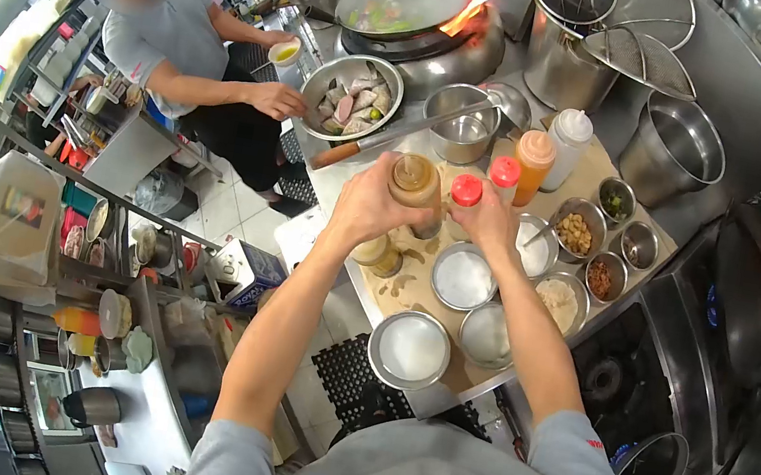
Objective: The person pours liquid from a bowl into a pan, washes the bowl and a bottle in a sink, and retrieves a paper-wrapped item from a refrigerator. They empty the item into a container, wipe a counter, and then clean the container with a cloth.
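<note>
My left hand (368,203) is wrapped round a brown sauce bottle (417,183) on the tan board. Close beside it, my right hand (487,217) grips a bottle with a red cap (467,190). Another red-capped bottle (504,173) stands just behind my right hand, next to an orange sauce bottle (534,163) and a clear bottle with a white cap (568,148). A yellowish jar (377,255) stands below my left hand. Bowls of white powder, one (464,277) below my hands and another (409,350) at the board's near edge, lie between my forearms.
A co-worker (173,32) at the left holds a small cup (285,51) beside a bowl of meat pieces (351,99). Flames rise by a wok (399,7) at the back. Small ingredient bowls (580,228) and a tall steel pot (674,151) stand right, near burners (604,376).
</note>
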Motion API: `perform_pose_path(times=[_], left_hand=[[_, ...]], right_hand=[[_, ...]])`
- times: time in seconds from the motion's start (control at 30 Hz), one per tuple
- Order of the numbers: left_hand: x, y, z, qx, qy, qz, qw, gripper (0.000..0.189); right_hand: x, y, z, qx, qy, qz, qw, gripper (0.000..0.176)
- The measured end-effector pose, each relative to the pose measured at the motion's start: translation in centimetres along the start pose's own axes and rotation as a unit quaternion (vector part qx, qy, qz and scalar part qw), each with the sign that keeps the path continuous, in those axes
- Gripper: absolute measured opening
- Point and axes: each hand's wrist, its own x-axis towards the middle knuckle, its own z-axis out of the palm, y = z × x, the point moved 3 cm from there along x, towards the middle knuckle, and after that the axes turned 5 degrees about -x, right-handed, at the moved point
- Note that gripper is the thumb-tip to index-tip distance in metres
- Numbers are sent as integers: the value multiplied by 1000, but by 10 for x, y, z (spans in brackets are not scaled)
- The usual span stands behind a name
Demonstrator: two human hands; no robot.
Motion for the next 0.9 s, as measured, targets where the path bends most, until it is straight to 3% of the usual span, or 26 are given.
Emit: perform_pose_path(times=[0.13,0.23,0.27,0.37,0.5,0.6,0.8,0.9], left_hand=[[12,-17,21,23,-42,-12,999,77],[13,-33,34,20,-69,-15,997,79],[12,-34,37,20,-76,-18,997,80],[12,-33,37,44,-100,-31,994,80],[8,-32,38,39,-115,-5,993,79],[7,-38,39,12,-127,6,992,81],[-1,-39,27,-28,-156,13,987,96],[-17,-38,6,-14,-93,28,995,97]], right_hand=[[5,12,4,-32,-30,-39,998,53],[-4,14,-31,27,-60,-115,991,50],[-4,17,-40,68,-54,-96,992,47],[8,11,-75,31,106,-129,986,48],[44,23,-53,-115,-18,-193,974,45],[62,26,-49,-149,-77,-215,962,45],[61,28,-50,-148,-130,-249,948,47],[58,28,-53,-132,-137,-239,952,49]])
